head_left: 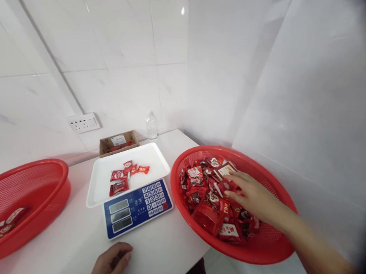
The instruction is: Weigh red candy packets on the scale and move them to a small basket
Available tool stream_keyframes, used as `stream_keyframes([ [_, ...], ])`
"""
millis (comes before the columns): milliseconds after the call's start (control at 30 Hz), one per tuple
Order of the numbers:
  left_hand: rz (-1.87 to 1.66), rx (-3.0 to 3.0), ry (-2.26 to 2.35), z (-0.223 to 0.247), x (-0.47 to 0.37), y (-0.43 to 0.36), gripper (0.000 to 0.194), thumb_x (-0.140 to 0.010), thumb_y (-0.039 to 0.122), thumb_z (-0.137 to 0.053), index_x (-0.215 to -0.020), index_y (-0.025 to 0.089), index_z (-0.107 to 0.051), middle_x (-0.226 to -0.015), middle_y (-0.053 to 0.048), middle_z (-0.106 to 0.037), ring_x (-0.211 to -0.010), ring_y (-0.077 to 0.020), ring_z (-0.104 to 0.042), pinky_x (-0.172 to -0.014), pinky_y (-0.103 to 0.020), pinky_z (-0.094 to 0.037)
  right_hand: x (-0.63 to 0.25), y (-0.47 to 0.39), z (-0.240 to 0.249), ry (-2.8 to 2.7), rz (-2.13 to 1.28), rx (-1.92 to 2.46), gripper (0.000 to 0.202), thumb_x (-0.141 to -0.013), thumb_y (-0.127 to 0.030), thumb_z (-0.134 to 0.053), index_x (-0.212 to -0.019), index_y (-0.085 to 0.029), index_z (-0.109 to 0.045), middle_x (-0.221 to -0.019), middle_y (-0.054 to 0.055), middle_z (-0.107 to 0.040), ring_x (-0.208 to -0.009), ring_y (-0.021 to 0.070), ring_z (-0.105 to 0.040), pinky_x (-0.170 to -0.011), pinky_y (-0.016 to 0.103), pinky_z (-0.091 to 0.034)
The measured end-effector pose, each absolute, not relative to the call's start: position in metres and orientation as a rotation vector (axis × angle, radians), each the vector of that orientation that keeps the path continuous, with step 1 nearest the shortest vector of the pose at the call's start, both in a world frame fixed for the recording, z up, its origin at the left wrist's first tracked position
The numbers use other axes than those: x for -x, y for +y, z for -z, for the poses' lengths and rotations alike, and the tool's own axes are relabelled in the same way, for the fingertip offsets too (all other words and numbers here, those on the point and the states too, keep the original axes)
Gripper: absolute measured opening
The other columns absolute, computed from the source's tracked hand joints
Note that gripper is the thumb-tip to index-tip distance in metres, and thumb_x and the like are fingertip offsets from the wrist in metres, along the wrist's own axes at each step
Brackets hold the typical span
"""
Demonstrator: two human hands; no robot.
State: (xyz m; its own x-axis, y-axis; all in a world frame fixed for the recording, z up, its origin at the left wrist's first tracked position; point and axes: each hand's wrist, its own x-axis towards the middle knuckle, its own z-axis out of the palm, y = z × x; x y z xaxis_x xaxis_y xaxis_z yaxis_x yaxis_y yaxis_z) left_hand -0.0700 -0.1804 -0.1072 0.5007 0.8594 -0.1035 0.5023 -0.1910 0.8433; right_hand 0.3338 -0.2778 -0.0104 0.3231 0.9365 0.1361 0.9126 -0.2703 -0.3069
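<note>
My right hand (249, 195) reaches over the right red basket (275, 246), fingers stretched apart just above or touching the wrapped snacks (213, 196) heaped inside. Nothing shows gripped in it. Beside its fingertips lies a packet with a cream label (226, 170). My left hand (111, 263) rests on the table in front of the blue-panelled scale (138, 210), its fingers loosely curled, with no object visible in them. On the scale sits a white tray (102, 171) bearing several small red packets (120, 175).
Another red basket (59, 179) at the left holds a few packets (5, 227). A cardboard box (104, 146) and a clear plastic bottle (152, 126) stand against the wall, near a socket panel (84, 122). A white wall (310, 132) borders the right basket.
</note>
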Motion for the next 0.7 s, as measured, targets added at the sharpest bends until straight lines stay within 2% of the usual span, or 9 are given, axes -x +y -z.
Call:
stream_keyframes([
  [100,-0.506,-1.810,0.987,0.113,0.057,-0.180,0.030,-0.077,0.046,-0.051,-0.082,0.018,-0.062,-0.067,-0.002,-0.061,-0.058,-0.0146,-0.055,-0.050,-0.020,-0.046,-0.313,-0.265,0.005,-1.648,-0.066,2.418,0.032,-0.080,-0.042,-0.044,-0.095,-0.020,-0.061,-0.107,0.010,-0.059,-0.100,0.0264,-0.052,-0.082,0.037,-0.042],
  [200,-0.480,-1.864,0.789,0.115,0.040,-0.182,0.023,-0.078,0.037,-0.051,-0.082,0.016,-0.062,-0.069,-0.003,-0.061,-0.059,-0.0139,-0.055,-0.053,-0.020,-0.045,-0.297,-0.252,0.004,-1.699,-0.033,2.517,0.027,-0.078,-0.043,-0.047,-0.082,-0.021,-0.061,-0.090,0.008,-0.062,-0.087,0.0243,-0.056,-0.071,0.033,-0.042],
  [300,-0.409,-1.987,0.621,0.111,0.031,-0.184,0.017,-0.077,0.027,-0.051,-0.084,0.015,-0.063,-0.073,-0.005,-0.063,-0.064,-0.0147,-0.057,-0.056,-0.020,-0.044,-0.286,-0.244,0.008,-1.784,0.004,2.558,0.029,-0.075,-0.046,-0.049,-0.081,-0.020,-0.061,-0.091,0.008,-0.061,-0.086,0.0243,-0.056,-0.069,0.033,-0.041],
  [433,-0.401,-1.999,0.594,0.103,0.036,-0.185,0.016,-0.075,0.020,-0.051,-0.083,0.015,-0.064,-0.075,-0.005,-0.063,-0.067,-0.0152,-0.057,-0.058,-0.020,-0.043,-0.273,-0.240,0.014,-1.867,0.040,2.618,0.038,-0.072,-0.049,-0.052,-0.093,-0.019,-0.061,-0.102,0.011,-0.058,-0.096,0.0284,-0.053,-0.075,0.038,-0.040],
  [533,-0.426,-1.904,0.652,0.099,0.043,-0.185,0.016,-0.075,0.019,-0.051,-0.084,0.014,-0.064,-0.075,-0.005,-0.063,-0.068,-0.0149,-0.057,-0.060,-0.020,-0.044,-0.266,-0.237,0.018,-1.909,0.106,2.668,0.032,-0.075,-0.038,-0.051,-0.096,-0.016,-0.060,-0.104,0.013,-0.057,-0.101,0.0295,-0.051,-0.078,0.040,-0.040],
  [600,-0.424,-1.849,0.666,0.099,0.045,-0.185,0.017,-0.075,0.018,-0.051,-0.084,0.014,-0.064,-0.074,-0.005,-0.063,-0.067,-0.0145,-0.056,-0.061,-0.020,-0.044,-0.265,-0.234,0.019,-1.928,0.110,2.671,0.024,-0.079,-0.029,-0.045,-0.090,-0.015,-0.062,-0.101,0.013,-0.059,-0.097,0.0280,-0.054,-0.077,0.038,-0.041],
  [700,-0.395,-1.854,0.661,0.099,0.045,-0.185,0.018,-0.074,0.018,-0.052,-0.085,0.014,-0.066,-0.075,-0.004,-0.064,-0.066,-0.0135,-0.055,-0.059,-0.020,-0.043,-0.272,-0.231,0.016,-1.855,0.021,2.688,0.029,-0.083,-0.023,-0.033,-0.078,-0.016,-0.061,-0.093,0.014,-0.061,-0.086,0.0266,-0.059,-0.071,0.037,-0.042],
])
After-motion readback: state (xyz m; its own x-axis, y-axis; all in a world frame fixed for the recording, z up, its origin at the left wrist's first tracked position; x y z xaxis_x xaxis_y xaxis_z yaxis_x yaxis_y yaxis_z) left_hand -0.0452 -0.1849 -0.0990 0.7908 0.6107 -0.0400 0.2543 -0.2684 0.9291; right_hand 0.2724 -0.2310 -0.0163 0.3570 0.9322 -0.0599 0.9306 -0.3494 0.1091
